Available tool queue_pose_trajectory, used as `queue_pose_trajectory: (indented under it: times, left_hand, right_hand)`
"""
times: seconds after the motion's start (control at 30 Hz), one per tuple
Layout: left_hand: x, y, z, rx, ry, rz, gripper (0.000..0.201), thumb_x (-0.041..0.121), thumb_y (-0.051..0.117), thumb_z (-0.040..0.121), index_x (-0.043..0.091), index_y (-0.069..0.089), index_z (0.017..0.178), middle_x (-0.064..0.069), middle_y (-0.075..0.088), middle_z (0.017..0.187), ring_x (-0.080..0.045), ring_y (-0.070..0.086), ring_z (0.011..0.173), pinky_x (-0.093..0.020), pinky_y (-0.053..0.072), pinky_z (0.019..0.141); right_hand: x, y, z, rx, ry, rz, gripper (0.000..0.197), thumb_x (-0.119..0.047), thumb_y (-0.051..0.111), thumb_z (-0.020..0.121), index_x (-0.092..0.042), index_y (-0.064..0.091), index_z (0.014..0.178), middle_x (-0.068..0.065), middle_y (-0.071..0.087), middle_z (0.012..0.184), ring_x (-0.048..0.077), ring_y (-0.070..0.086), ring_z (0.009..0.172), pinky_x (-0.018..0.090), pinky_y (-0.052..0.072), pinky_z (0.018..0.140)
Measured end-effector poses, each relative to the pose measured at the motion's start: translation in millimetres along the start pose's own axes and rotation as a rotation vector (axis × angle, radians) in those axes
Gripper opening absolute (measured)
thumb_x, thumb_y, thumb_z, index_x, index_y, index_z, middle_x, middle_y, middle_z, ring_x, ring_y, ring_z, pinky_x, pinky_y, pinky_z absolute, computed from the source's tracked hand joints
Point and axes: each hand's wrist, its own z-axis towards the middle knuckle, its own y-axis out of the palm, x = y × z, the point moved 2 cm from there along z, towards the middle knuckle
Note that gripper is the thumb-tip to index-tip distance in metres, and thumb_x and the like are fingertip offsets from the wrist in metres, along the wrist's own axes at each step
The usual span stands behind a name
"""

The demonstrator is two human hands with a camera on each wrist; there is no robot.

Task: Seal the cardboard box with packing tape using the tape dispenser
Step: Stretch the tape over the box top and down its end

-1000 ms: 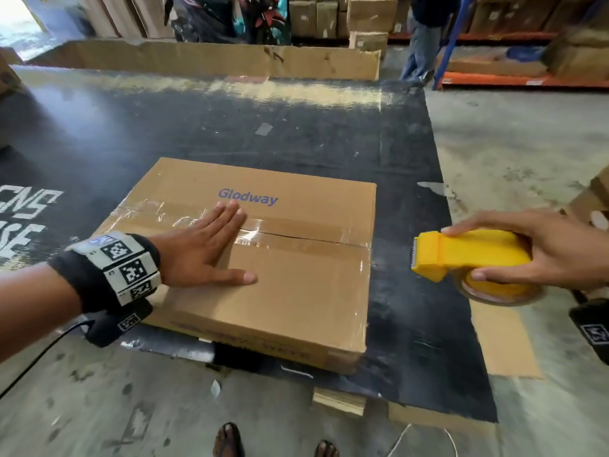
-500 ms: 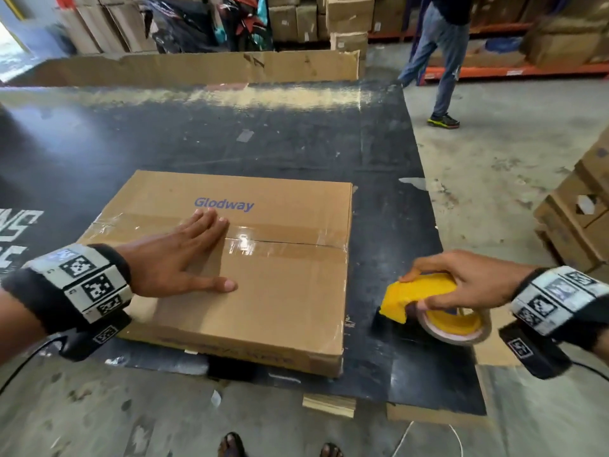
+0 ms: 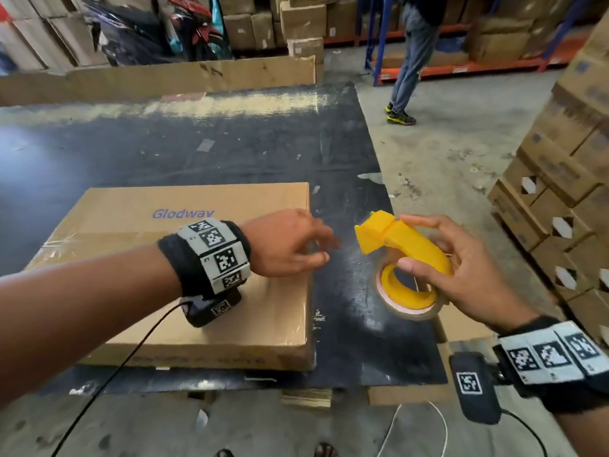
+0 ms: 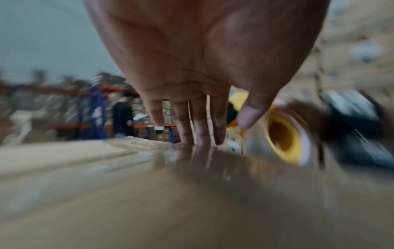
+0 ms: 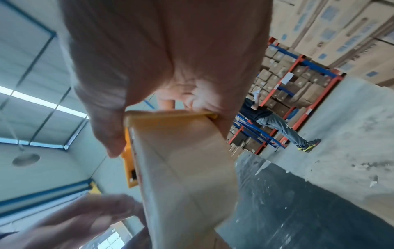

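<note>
Your left hand [image 3: 290, 245] reaches out from the left of the head view over the right edge of the cardboard box [image 3: 138, 225], fingers loosely extended and holding nothing; in the left wrist view the fingertips [image 4: 219, 134] hang just above the shiny box top, though the blur hides whether they touch it. That box lies flat at lower left of centre on the dark desk [image 3: 230, 150], with "Glodway" printed on its lid and a strip of clear tape [image 3: 82, 237] running across the seam under your wrist. Just right of the box, in the middle of the frame, the yellow tape dispenser [image 3: 405, 242] is up off the desk, its cutter end pointing toward your left hand, near it but apart, and its roll of tape [image 3: 408, 298] hanging below. Your right hand [image 3: 461, 268] is wrapped around the dispenser's handle, thumb on the near side and fingers over the top. Stacked cartons [image 3: 560, 192] fill the right edge, and another person [image 3: 412, 57] stands by orange shelving at upper right.
</note>
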Motion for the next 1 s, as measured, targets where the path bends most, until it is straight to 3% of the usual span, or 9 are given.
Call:
queue_pose_trajectory:
  times: [0.1, 0.2, 0.27, 0.33, 0.47, 0.57, 0.7, 0.87, 1.0]
  left_hand:
    - [2, -20, 10, 0.127, -0.153, -0.455, 0.041, 0.033, 0.051, 0.091, 0.021, 0.065, 0.128, -0.006, 0.076, 0.110, -0.022, 0.070, 0.102, -0.040, 0.053, 0.096]
    - [11, -33, 20, 0.077, -0.277, -0.948, 0.032, 0.017, 0.048, 0.102, 0.010, 0.061, 0.130, -0.021, 0.074, 0.111, -0.031, 0.073, 0.101, -0.038, 0.056, 0.085]
    - [17, -40, 22, 0.036, -0.290, -1.098, 0.031, 0.019, 0.049, 0.103, 0.009, 0.061, 0.130, -0.019, 0.075, 0.104, -0.029, 0.075, 0.093, -0.033, 0.057, 0.081]
    - [18, -45, 23, 0.005, -0.254, -1.174, 0.031, 0.017, 0.053, 0.102, 0.008, 0.061, 0.131, -0.012, 0.077, 0.096, -0.022, 0.076, 0.082, -0.029, 0.060, 0.075]
    - [7, -61, 21, 0.011, -0.177, -1.176, 0.036, -0.001, 0.057, 0.096, 0.007, 0.061, 0.131, -0.005, 0.076, 0.084, -0.011, 0.072, 0.071, -0.020, 0.057, 0.067]
    - [-8, -78, 19, -0.022, -0.109, -1.090, 0.042, -0.006, 0.060, 0.092, 0.003, 0.058, 0.133, -0.006, 0.075, 0.080, -0.012, 0.072, 0.069, -0.024, 0.058, 0.068]
    - [-33, -106, 19, -0.084, -0.020, -0.950, 0.050, -0.004, 0.068, 0.087, 0.004, 0.056, 0.134, -0.012, 0.071, 0.079, -0.017, 0.069, 0.068, -0.027, 0.057, 0.068]
    - [-99, -150, 33, -0.001, 0.000, -0.934, 0.057, 0.008, 0.078, 0.072, 0.008, 0.062, 0.127, -0.008, 0.077, 0.077, -0.020, 0.073, 0.075, -0.035, 0.057, 0.081]
    - [-142, -141, 57, -0.063, -0.060, -0.863, 0.043, -0.005, 0.069, 0.085, 0.007, 0.062, 0.126, -0.010, 0.076, 0.078, -0.014, 0.073, 0.070, -0.021, 0.057, 0.066]
  right_hand:
    - [-6, 15, -25, 0.192, -0.028, 0.184, 0.063, -0.032, 0.083, 0.080, -0.029, 0.056, 0.137, 0.006, 0.073, 0.111, 0.013, 0.071, 0.089, 0.024, 0.055, 0.076]
    - [-19, 31, -41, 0.334, -0.061, 0.233, 0.069, -0.032, 0.084, 0.077, -0.028, 0.054, 0.139, 0.015, 0.068, 0.129, 0.031, 0.069, 0.111, 0.044, 0.057, 0.091]
    - [-30, 40, -46, 0.411, -0.079, 0.217, 0.068, -0.026, 0.084, 0.077, -0.030, 0.054, 0.138, 0.016, 0.067, 0.129, 0.035, 0.068, 0.113, 0.052, 0.056, 0.093]
    - [-41, 48, -48, 0.460, -0.091, 0.177, 0.069, -0.025, 0.084, 0.077, -0.028, 0.053, 0.139, 0.015, 0.067, 0.125, 0.033, 0.068, 0.110, 0.048, 0.058, 0.089]
    - [-67, 65, -49, 0.509, -0.082, 0.080, 0.074, -0.036, 0.085, 0.076, -0.022, 0.052, 0.141, 0.007, 0.066, 0.120, 0.022, 0.067, 0.101, 0.025, 0.055, 0.078]
    - [-91, 83, -45, 0.558, -0.049, -0.008, 0.077, -0.043, 0.084, 0.072, -0.027, 0.052, 0.141, 0.000, 0.065, 0.114, 0.014, 0.064, 0.094, 0.015, 0.050, 0.074]
    - [-129, 114, -38, 0.560, 0.030, -0.181, 0.079, -0.058, 0.076, 0.073, -0.042, 0.044, 0.143, -0.015, 0.061, 0.123, 0.004, 0.062, 0.098, 0.019, 0.051, 0.071]
    - [-164, 152, -56, 0.628, 0.168, -0.336, 0.079, -0.067, 0.073, 0.067, -0.058, 0.038, 0.137, -0.036, 0.050, 0.118, -0.012, 0.052, 0.107, 0.011, 0.042, 0.067]
    - [-179, 177, -46, 0.648, 0.240, -0.349, 0.078, -0.075, 0.066, 0.063, -0.060, 0.036, 0.133, -0.040, 0.050, 0.115, -0.019, 0.048, 0.106, 0.007, 0.042, 0.061]
